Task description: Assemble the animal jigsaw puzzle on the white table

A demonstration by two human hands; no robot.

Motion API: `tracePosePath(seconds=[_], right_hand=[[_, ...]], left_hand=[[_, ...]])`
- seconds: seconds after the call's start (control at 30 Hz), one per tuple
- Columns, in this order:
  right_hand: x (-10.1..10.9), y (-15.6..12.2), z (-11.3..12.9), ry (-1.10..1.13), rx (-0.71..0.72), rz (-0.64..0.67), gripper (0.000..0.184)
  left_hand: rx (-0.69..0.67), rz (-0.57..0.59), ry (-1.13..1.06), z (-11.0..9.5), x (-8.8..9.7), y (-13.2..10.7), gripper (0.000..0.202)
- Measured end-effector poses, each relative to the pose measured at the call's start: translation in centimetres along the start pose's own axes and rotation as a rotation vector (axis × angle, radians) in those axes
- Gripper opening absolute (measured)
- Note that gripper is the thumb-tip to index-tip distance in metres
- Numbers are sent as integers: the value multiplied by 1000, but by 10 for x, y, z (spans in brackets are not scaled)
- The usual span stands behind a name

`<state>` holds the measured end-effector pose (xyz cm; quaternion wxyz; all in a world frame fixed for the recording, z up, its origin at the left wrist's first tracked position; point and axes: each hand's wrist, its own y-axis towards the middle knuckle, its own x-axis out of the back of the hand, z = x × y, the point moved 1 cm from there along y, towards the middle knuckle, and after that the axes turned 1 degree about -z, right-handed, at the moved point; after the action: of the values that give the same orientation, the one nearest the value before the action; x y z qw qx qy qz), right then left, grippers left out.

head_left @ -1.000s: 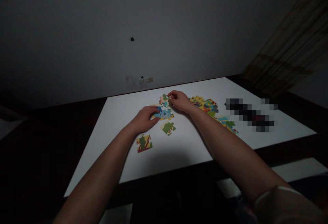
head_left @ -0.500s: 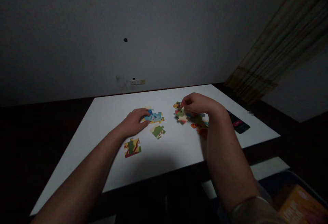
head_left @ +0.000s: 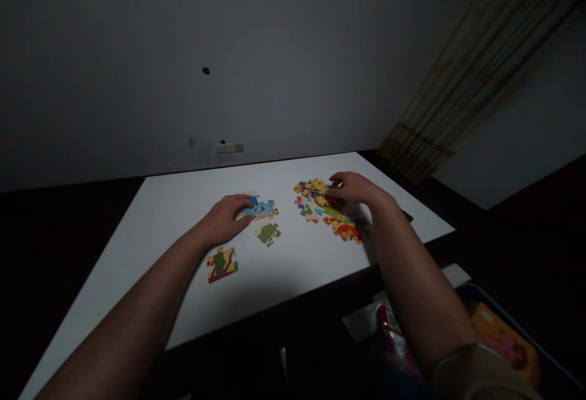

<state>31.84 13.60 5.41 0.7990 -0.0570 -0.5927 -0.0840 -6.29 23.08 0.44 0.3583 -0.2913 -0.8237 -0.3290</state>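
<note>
On the white tabletop (head_left: 174, 217), the left hand (head_left: 223, 220) rests with open fingers on a blue-and-yellow cardboard jigsaw piece (head_left: 259, 209), which seems light and stiff, best lifted by its edges. Right of it, the right hand (head_left: 354, 187), half open, no longer pinches, touching a pile of colourful jigsaw pieces (head_left: 320, 207).

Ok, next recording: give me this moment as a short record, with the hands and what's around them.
Left hand: resting on blue jigsaw pieces
Right hand: fingertips at the edge of a pile of mixed jigsaw pieces
Loose nearby: green-and-cream piece; green, yellow and red piece
Surface: white tabletop
</note>
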Motion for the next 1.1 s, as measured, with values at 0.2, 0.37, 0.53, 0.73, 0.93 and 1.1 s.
tracePosePath(seconds=[0.2, 0.37, 0.53, 0.73, 0.93, 1.1], right_hand=[[-18, -3, -5, 138, 30, -15, 36], [-16, 0, -25, 316, 72, -11, 29], [-12, -1, -33, 353, 64, -49, 26], [-6, -9, -30, 359, 23, -116, 29], [-4, -11, -7, 556, 13, -191, 37], [-11, -3, 47, 775, 10, -196, 43]], left_hand=[[-10, 28, 23, 1, -1, 0, 33], [-7, 37, 40, 2, -1, 0, 32], [-6, 31, 59, 2, 0, 0, 32], [-1, 5, 8, 2, -1, 1, 30], [3, 16, -9, 0, 0, 0, 31], [9, 22, 23, 2, -1, -2, 30]])
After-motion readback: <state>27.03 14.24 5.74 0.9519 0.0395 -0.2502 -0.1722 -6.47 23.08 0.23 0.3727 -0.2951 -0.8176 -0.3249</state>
